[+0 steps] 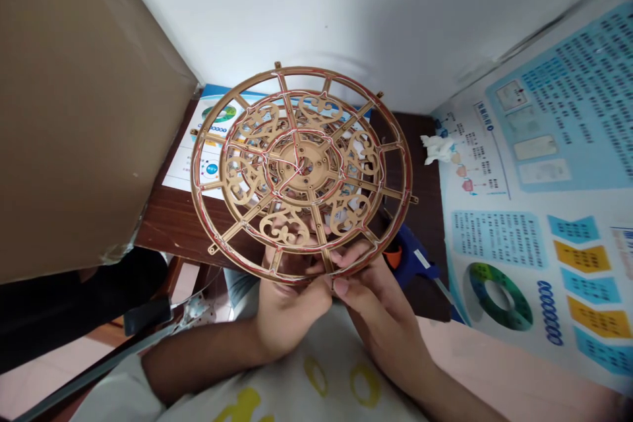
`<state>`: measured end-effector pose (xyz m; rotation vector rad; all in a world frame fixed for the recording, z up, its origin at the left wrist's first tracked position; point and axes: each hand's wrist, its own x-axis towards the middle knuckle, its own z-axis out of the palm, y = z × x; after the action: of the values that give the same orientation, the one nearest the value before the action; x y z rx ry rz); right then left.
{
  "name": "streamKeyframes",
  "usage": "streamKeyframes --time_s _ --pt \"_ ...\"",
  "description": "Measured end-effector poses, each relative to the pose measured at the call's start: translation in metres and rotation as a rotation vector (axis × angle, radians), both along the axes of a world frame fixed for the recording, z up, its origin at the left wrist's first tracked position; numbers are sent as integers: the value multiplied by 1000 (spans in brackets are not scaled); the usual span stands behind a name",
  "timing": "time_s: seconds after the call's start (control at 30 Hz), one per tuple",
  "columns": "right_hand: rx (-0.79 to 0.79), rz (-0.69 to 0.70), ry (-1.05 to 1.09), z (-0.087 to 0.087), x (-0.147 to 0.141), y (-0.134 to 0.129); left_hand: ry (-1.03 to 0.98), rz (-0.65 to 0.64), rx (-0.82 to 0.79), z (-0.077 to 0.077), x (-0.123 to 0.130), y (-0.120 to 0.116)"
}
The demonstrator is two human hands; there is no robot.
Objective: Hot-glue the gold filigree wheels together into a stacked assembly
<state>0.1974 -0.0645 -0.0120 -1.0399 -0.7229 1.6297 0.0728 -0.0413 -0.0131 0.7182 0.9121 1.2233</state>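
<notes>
A round golden-brown openwork frame [309,153] with spokes, scroll ornaments and concentric rings is held up above the table, tilted toward me. Red and white wires run along its rings and meet near the hub. My left hand [291,310] grips the near rim from below, some of its fingers hidden behind the frame. Beside it my right hand [376,300] is closed on the same rim, thumb and fingers pinching close to a spoke's end. The two thumbs nearly meet there. Whether a wire end lies between them is too small to tell.
Under the frame is a dark wooden table [163,227] with a printed sheet [180,165]. A blue glue gun [415,254] lies to the right, near a white crumpled piece [436,148]. A brown cardboard panel [84,112] stands left, a printed poster board [544,211] right.
</notes>
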Motion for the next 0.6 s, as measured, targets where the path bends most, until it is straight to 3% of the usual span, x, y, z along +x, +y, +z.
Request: streamKeyframes --time_s 0.27,0.6 --pt "-15 7 33 2 0 0 62 -32 10 6 -1 3" --pt "-14 19 18 0 0 0 50 -35 61 -4 -1 0"
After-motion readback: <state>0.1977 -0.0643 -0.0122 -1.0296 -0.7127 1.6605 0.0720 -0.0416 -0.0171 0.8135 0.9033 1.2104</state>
